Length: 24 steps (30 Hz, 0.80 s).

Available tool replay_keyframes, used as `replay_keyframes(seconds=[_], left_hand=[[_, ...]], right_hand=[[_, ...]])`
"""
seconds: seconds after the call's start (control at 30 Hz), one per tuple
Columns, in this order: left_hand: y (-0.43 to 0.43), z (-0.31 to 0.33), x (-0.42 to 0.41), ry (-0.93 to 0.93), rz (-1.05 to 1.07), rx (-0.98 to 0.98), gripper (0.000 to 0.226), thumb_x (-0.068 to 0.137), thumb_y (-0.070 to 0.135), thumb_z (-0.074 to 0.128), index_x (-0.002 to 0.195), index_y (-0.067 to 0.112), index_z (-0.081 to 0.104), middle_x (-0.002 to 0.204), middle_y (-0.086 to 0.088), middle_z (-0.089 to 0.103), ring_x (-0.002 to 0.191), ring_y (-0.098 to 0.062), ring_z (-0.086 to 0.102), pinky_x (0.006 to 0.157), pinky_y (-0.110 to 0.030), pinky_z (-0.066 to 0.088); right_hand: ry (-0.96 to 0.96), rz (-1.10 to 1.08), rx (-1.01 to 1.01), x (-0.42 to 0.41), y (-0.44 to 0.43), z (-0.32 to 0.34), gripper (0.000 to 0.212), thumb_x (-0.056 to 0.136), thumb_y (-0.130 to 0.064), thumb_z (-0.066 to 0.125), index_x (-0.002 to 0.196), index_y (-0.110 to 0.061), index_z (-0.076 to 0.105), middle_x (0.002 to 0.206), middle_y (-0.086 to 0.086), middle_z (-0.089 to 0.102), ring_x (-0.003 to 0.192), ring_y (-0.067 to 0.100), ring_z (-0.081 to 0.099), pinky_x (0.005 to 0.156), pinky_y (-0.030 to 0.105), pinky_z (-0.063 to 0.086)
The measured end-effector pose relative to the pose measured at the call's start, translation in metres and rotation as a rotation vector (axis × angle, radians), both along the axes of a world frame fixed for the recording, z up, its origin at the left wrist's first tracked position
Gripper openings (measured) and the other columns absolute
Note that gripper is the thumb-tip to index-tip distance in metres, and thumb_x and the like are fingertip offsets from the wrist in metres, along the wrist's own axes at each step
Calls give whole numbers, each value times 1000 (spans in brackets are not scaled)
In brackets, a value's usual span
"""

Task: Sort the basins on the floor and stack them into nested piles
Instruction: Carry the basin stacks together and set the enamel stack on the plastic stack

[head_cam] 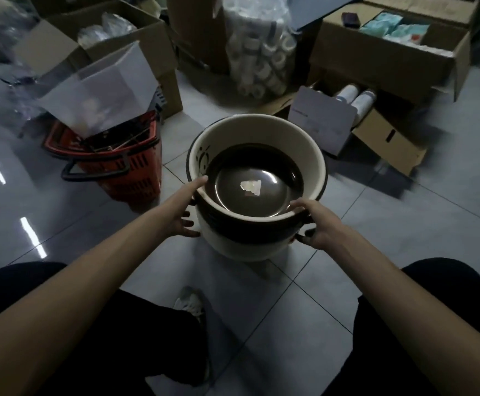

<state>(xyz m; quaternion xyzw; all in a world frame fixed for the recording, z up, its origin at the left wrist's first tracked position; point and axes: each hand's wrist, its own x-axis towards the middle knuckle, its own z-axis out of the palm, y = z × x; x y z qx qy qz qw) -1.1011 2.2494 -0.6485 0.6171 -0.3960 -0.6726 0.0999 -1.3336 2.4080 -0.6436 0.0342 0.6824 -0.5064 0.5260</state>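
Forearms (90, 281) out, left hand (183, 208) and right hand (317, 224) gripping nested basins (250, 235)

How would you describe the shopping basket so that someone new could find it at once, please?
Start at the nested basins held in the middle of the tiled floor, then look left. The basket stands there before an open cardboard box; it alone is red, with a black handle.

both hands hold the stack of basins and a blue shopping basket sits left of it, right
Not quite. The head view shows the shopping basket is red, not blue. The left hand and right hand do hold the stack of basins.
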Motion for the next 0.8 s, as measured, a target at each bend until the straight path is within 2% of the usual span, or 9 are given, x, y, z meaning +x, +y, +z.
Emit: replay_keyframes(seconds=[0.1,0.2,0.27,0.33,0.43,0.5,0.57,0.7,0.8], left_hand=[[0,-3,2,74,28,34,76,78,62,74,128,9,53,128,-19,53,114,-38,55,93,-61,53],[2,-8,4,151,83,57,60,82,53,74,118,8,55,120,-19,60,110,-38,62,96,-60,52],[4,-13,7,178,102,71,60,80,48,76,121,10,55,123,-20,60,111,-40,63,94,-59,54],[7,-22,10,195,119,89,71,75,49,80,130,14,51,127,-22,56,112,-44,62,91,-60,55],[13,-34,12,249,128,97,77,75,53,80,140,28,46,128,-26,55,109,-47,64,84,-58,58],[13,-41,11,287,154,83,73,78,52,78,141,29,50,125,-29,58,106,-46,67,80,-53,61],[11,-47,6,307,190,66,76,77,51,80,143,28,51,124,-31,58,106,-46,67,83,-51,61],[8,-54,-11,339,264,11,80,76,50,84,143,23,50,124,-29,56,108,-44,65,89,-52,60],[13,-49,-24,350,285,9,71,79,47,83,136,20,52,120,-29,58,109,-43,65,93,-52,58]], right_hand=[[-14,8,2,-10,1,-4,22,81,-22,73,93,-10,59,101,10,56,91,26,59,90,43,56],[-103,-22,-17,-6,5,-10,31,82,-24,71,106,-9,58,113,14,56,101,30,60,83,42,58],[-149,-54,-49,-2,8,-15,34,83,-25,72,110,-9,59,116,14,56,100,30,61,87,45,58],[-181,-77,-78,2,10,-21,40,82,-27,78,115,-12,60,122,18,55,107,35,62,90,50,58],[-168,-64,-110,11,13,-31,34,83,-31,81,103,-18,58,123,19,57,112,38,62,93,52,57],[-160,-78,-136,12,13,-37,38,83,-35,82,106,-17,59,122,16,59,112,36,63,93,51,57],[-138,-106,-141,8,12,-39,45,80,-38,84,111,-15,61,116,15,64,108,34,66,93,48,58],[-59,-130,-120,-9,4,-37,46,71,-43,89,94,-17,59,107,14,66,102,31,67,89,41,60],[-10,-138,-108,-22,-3,-32,44,71,-47,88,93,-19,61,108,13,65,102,31,66,86,39,60]])
